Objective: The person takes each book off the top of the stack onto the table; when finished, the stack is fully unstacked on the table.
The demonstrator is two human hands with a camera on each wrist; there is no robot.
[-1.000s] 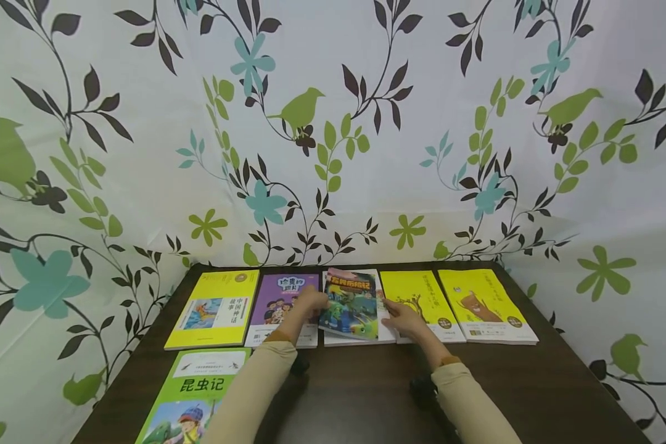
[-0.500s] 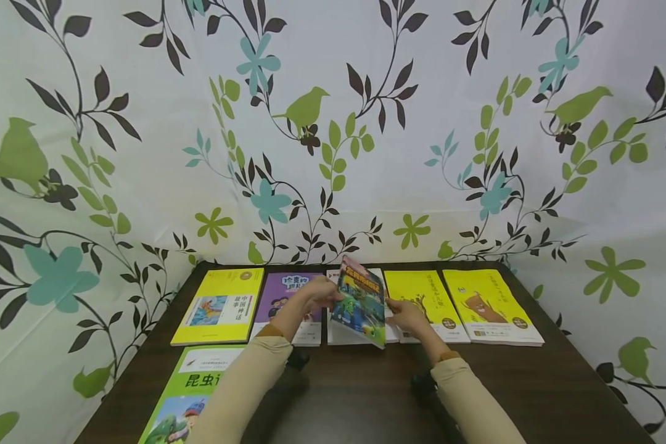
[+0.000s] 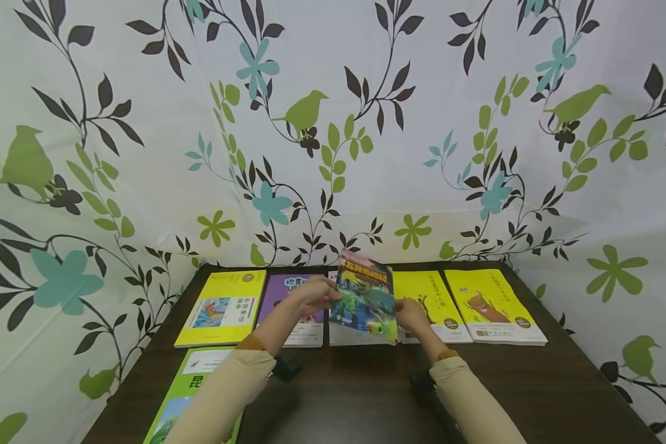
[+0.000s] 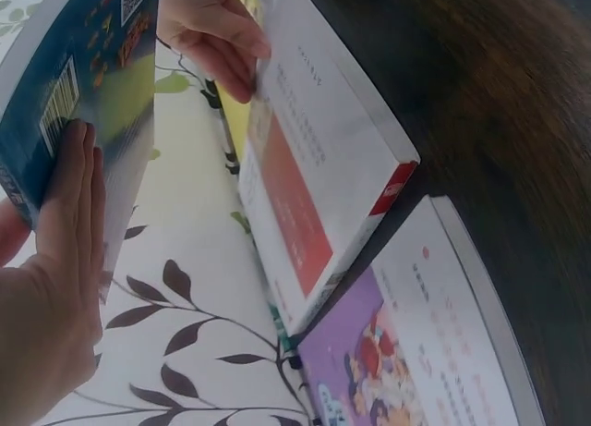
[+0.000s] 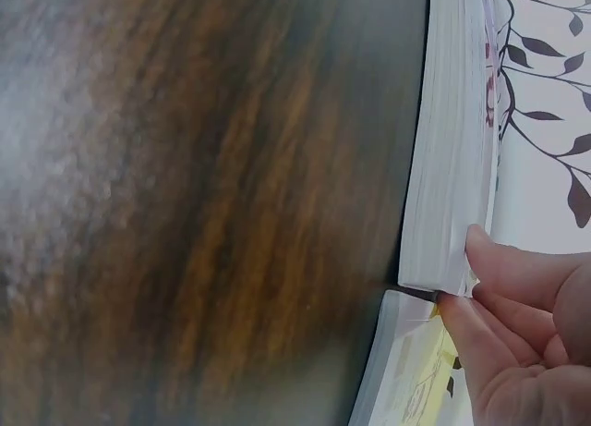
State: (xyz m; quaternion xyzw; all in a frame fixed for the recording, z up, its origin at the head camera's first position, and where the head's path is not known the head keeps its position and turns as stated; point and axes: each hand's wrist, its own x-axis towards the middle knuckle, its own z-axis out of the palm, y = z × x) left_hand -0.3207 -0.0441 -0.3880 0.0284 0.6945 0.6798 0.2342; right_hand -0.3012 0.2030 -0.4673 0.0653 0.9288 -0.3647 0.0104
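Note:
My left hand (image 3: 317,295) grips a colourful blue-green comic book (image 3: 366,302) by its left edge and holds it tilted above a white book (image 3: 351,336). In the left wrist view, the fingers (image 4: 69,186) lie along the comic book's back cover, near its barcode. My right hand (image 3: 413,316) is at the right edge of the white book. The right wrist view shows its thumb (image 5: 494,258) on top of that book (image 5: 439,149) and its index finger against the side, pinching the corner. Part of the white book is hidden under the comic book.
A purple book (image 3: 305,336) lies left of the white one, with a yellow book (image 3: 222,308) beyond it. Two yellow books (image 3: 433,302) lie to the right. A green book (image 3: 185,388) lies at front left on the dark table (image 3: 355,401). Behind stands a patterned wall covering (image 3: 333,185).
My left hand has raised the comic book off the white book and tilted it up. My right hand has let go of the comic book and taken the white book's right edge.

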